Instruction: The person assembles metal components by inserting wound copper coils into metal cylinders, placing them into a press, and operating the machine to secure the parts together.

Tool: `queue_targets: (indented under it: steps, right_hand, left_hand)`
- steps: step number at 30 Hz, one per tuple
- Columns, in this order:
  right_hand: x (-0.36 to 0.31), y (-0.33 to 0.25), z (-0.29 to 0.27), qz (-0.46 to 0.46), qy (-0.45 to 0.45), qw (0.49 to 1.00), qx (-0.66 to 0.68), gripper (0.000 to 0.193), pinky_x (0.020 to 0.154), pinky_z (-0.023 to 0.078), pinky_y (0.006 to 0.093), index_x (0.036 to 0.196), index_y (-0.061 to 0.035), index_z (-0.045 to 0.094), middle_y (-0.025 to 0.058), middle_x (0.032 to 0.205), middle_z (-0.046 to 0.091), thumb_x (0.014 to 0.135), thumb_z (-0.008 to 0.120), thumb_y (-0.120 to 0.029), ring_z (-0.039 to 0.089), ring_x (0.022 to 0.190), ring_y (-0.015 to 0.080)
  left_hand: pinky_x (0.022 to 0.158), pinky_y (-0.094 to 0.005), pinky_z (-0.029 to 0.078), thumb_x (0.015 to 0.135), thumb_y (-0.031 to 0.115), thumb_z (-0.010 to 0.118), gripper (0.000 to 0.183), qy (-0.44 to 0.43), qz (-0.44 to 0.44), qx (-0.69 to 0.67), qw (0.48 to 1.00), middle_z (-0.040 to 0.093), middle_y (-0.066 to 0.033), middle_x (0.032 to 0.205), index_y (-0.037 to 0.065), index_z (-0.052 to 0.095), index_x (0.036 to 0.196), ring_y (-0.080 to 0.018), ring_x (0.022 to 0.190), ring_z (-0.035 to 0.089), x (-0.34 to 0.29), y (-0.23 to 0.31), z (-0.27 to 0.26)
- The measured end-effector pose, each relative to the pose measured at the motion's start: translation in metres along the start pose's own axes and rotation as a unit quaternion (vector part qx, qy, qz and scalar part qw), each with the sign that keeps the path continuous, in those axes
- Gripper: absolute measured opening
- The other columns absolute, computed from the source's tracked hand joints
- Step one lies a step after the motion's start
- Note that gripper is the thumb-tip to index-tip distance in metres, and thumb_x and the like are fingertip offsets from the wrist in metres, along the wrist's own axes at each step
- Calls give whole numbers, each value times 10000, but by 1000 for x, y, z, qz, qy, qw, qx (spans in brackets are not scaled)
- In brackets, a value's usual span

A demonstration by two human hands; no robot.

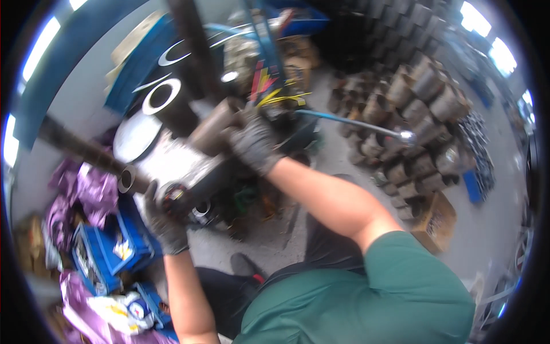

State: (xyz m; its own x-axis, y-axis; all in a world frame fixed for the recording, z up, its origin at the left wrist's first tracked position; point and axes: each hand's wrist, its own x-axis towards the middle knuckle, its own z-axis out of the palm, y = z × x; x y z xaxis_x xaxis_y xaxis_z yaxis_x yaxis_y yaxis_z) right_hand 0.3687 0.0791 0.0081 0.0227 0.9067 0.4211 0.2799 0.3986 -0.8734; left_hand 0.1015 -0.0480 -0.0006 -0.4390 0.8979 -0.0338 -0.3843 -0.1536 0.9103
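My right hand (253, 141), in a dark grey glove, grips the near right end of a short brown metal pipe piece (215, 127). The pipe piece lies tilted over the shiny top of a workbench (166, 153). My left hand (164, 223), gloved too, is lower at the bench's near left corner. Its fingers curl beside a dark round part (175, 196) with reddish marks; blur hides what exactly they hold. Just left of those fingers is the open end of a narrower pipe (127, 179). A thick-walled metal ring (161, 96) tops a dark cylinder behind the bench.
Many short rusty pipe pieces (412, 114) are stacked on the floor at right, with a cardboard box (435, 222) in front. A blue rod (349, 121) juts rightward. Blue bins (94, 252) and purple plastic wrapping (94, 192) crowd the left. A dark upright post (195, 46) rises behind the bench.
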Motion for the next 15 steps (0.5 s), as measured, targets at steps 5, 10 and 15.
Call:
queue_targets:
  steps: [5, 10, 15]
  right_hand:
    - [15, -26, -32, -211, -38, 954, -208, 382, 958, 537, 448, 1182, -52, 679, 179, 1195, 693, 820, 773, -128, 673, 1083, 359]
    - [16, -27, -15, -266, -70, 945, -179, 534, 1025, 545, 455, 1376, -84, 598, 169, 1442, 589, 856, 720, -85, 652, 1189, 385]
    - [-22, -43, -1, -52, -164, 982, 76, 331, 868, 596, 357, 1268, -57, 639, 127, 1085, 728, 961, 710, -156, 709, 955, 238]
  left_hand:
    - [704, -394, 636, 989, 513, 598, 569, -61, 22, -57, 996, 723, -177, 950, 115, 565, 1394, -305, 783, 742, -26, 17, 36]
    - [946, -389, 582, 1019, 577, 549, 722, -91, 75, -50, 992, 660, -179, 1140, -30, 513, 1407, -267, 994, 715, -45, 33, 49]
    - [884, -345, 570, 1032, 553, 514, 715, -90, 164, 6, 982, 678, -119, 1005, -34, 509, 1440, -204, 925, 705, -45, 29, 40]
